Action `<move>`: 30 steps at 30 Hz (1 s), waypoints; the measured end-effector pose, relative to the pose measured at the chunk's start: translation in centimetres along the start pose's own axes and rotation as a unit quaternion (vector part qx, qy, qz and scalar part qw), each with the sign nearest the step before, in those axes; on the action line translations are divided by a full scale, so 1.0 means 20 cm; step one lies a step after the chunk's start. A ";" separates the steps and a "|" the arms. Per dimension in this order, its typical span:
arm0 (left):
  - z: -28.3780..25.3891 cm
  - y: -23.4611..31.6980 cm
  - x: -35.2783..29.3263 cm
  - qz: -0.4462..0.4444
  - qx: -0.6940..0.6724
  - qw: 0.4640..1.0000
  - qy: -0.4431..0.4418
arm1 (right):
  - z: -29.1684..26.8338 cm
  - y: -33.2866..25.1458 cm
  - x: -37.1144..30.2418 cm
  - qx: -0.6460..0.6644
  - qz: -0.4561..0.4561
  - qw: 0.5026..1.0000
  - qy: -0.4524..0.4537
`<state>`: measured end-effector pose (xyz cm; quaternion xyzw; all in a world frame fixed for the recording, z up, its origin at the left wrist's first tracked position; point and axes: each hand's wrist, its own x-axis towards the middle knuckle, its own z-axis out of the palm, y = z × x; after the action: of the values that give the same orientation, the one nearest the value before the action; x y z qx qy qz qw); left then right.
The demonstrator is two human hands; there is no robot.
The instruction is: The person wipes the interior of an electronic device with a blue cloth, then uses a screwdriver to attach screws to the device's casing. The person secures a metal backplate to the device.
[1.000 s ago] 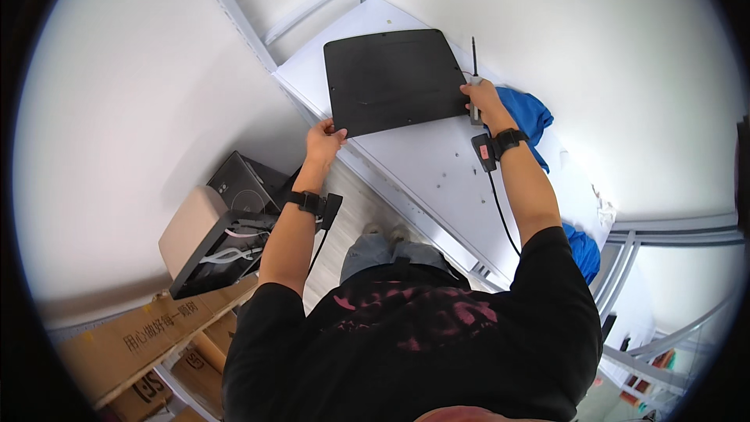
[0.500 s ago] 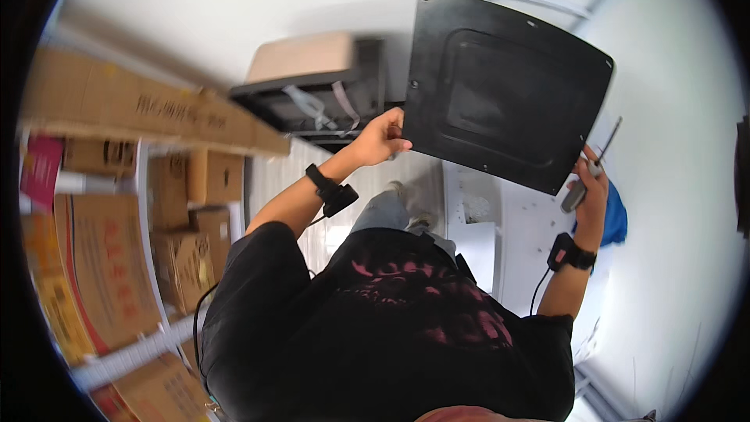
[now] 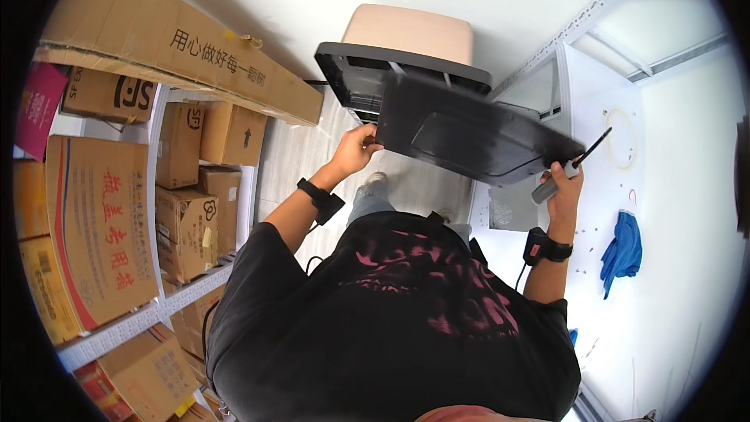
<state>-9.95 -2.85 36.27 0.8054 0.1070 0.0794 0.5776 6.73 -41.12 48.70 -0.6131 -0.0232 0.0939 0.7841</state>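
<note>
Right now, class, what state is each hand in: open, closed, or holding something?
Left hand: closed, holding the black panel by its left end.
Right hand: closed, holding a grey-handled screwdriver and the panel's right end.

The panel (image 3: 475,130) looks like smooth, faintly glossy plastic.

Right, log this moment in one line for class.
left hand: gripping black panel | right hand: holding screwdriver, at panel corner | blue cloth: on white table
</note>
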 end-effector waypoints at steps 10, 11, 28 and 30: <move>-0.48 -0.12 0.10 0.065 0.171 0.981 0.059 | 0.56 0.44 -0.05 0.021 -0.064 0.998 0.011; -0.51 -0.14 0.12 0.079 0.177 0.978 0.078 | 0.58 0.46 -0.04 0.024 -0.075 0.997 -0.013; -0.62 -0.28 0.32 0.104 0.207 0.968 0.099 | 0.67 0.59 0.18 -0.214 -0.102 0.971 0.032; -0.63 -0.28 0.32 0.099 0.212 0.968 0.091 | 0.66 0.60 0.19 -0.199 -0.093 0.975 0.033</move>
<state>-7.47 12.03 34.97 0.9054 0.0934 0.1848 0.3706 6.99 -25.14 39.99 -0.7548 -0.0731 -0.0062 0.6519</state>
